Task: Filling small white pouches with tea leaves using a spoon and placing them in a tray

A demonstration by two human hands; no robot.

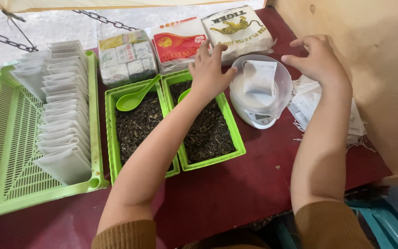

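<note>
Here, head view: left hand [209, 69] open, fingertips at the rim of a clear bowl [282, 87] on a white scale [256, 117] near the surface's far right edge. White pouch [259, 77] inside. Right hand [321, 60] open, hovering beside. Two green trays [208, 161] of dried leaves left.

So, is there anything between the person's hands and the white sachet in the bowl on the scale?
Nothing visible blocks them. The white sachet lies uncovered in the clear bowl. The left hand touches the bowl's left rim, the right hand hovers at its right, and only the low rim lies between fingers and sachet.
</note>
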